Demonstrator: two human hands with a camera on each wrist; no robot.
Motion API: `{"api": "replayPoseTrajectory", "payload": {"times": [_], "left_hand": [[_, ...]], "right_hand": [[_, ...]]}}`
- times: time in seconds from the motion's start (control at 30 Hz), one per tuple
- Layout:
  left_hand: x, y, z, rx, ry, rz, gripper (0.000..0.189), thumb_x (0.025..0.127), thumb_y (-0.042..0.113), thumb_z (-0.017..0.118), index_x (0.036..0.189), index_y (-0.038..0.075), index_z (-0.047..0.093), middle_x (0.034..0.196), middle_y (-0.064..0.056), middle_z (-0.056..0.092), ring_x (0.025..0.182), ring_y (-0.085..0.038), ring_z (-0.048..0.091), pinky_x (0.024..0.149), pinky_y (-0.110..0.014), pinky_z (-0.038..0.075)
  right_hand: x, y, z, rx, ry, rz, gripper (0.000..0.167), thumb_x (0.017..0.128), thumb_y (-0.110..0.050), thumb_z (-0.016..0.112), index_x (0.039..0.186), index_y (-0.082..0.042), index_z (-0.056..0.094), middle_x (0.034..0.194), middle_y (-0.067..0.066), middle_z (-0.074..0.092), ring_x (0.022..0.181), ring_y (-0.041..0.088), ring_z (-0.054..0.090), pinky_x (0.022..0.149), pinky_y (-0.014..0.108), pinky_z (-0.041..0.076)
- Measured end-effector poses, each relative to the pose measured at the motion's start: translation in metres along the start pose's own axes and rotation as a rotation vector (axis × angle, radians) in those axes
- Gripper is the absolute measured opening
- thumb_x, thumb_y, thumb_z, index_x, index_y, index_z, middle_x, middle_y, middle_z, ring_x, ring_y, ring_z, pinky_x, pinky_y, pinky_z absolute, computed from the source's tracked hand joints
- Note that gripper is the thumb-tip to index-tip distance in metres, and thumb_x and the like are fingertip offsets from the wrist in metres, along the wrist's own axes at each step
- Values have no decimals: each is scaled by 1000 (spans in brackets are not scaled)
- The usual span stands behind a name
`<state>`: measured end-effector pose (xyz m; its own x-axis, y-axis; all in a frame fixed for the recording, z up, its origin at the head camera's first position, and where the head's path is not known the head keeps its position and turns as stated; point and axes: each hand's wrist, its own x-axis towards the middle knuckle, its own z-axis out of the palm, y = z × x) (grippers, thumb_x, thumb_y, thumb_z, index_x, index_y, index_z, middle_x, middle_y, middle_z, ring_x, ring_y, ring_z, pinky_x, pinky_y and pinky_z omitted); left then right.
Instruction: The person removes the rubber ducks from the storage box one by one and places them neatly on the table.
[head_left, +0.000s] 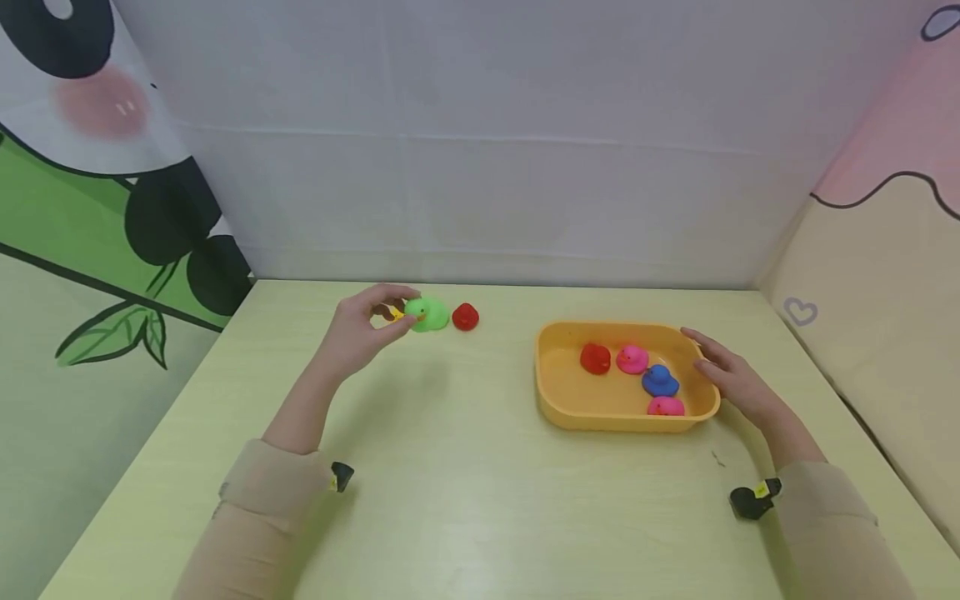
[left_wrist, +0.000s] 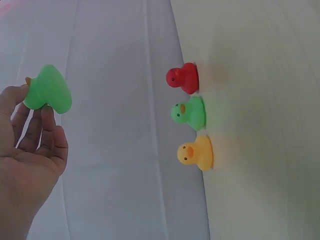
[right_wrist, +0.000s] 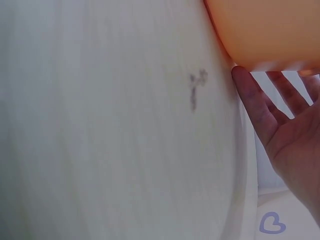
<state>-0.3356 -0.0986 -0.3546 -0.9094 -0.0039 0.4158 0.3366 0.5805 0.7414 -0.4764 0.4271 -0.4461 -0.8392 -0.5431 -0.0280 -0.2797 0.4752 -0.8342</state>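
My left hand (head_left: 367, 327) pinches a green rubber duck (left_wrist: 50, 90) between thumb and fingertips, raised off the table at the back left. Behind it on the table stand a red duck (left_wrist: 183, 78), a second green duck (left_wrist: 190, 113) and a yellow duck (left_wrist: 196, 153) in a row. From the head view, the fingers partly hide the yellow one, and the two green ducks overlap. My right hand (head_left: 733, 382) rests against the right end of an orange basin (head_left: 551, 392), its fingers mostly straight and touching the wall.
Inside the basin sit a red duck (head_left: 596, 358), a blue duck (head_left: 660, 381) and two pink ducks, one farther back (head_left: 632, 359) and one at the front wall (head_left: 666, 406). A white cloth wall (head_left: 525, 208) closes off the table's (head_left: 450, 500) far edge.
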Motion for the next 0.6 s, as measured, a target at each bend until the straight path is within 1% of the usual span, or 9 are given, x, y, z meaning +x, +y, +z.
{"api": "replayPoseTrajectory", "payload": {"times": [0.1,0.13,0.2,0.33,0.37,0.43,0.47,0.6], "left_hand": [[-1,-9,-4,13,17,2,29,84,13,71,113,12,66,103,1,66,92,-14,58,77,-19,48],[-2,-11,-5,16,22,0,30,84,13,71,113,12,66,104,0,67,92,-14,58,77,-20,49],[-4,-8,-8,32,29,-5,30,84,8,70,113,7,65,105,-5,67,92,-18,59,76,-20,49],[-5,-14,-14,64,41,-15,31,84,4,69,115,2,64,108,-12,67,94,-25,59,76,-26,50],[-5,-16,-16,75,43,-20,31,84,5,69,115,2,64,108,-13,67,94,-25,59,76,-24,49],[-5,-30,-18,87,49,-32,32,85,9,70,116,6,64,110,-9,66,95,-22,59,76,-25,50],[-5,-34,-20,90,50,-40,32,85,11,70,116,7,64,111,-8,66,95,-21,59,76,-24,49],[-6,-43,-27,118,57,-82,32,86,16,69,117,10,64,112,-7,65,97,-22,58,77,-22,48]], "right_hand": [[0,-2,0,4,-2,3,54,102,-27,40,152,-21,19,154,24,15,132,54,24,92,64,40],[0,-2,-1,6,-3,5,54,102,-27,40,152,-21,19,154,24,15,132,54,24,92,64,40],[-1,-2,-1,14,-6,6,55,102,-27,40,152,-21,18,154,23,15,133,54,24,92,64,40],[-1,-3,-1,25,-9,14,55,102,-28,40,152,-20,18,154,23,14,133,54,23,92,65,39],[-1,-3,-1,25,-9,17,55,102,-28,40,152,-20,17,154,23,14,133,54,23,93,65,38],[-1,-4,-2,25,-10,26,56,102,-29,40,152,-20,17,155,23,13,133,54,22,93,65,37],[-2,-4,-2,27,-11,27,56,102,-28,40,152,-20,17,155,23,13,134,54,21,93,66,37],[-1,-4,-2,23,-11,32,56,102,-29,40,152,-20,16,155,22,13,134,54,21,93,65,37]]}}
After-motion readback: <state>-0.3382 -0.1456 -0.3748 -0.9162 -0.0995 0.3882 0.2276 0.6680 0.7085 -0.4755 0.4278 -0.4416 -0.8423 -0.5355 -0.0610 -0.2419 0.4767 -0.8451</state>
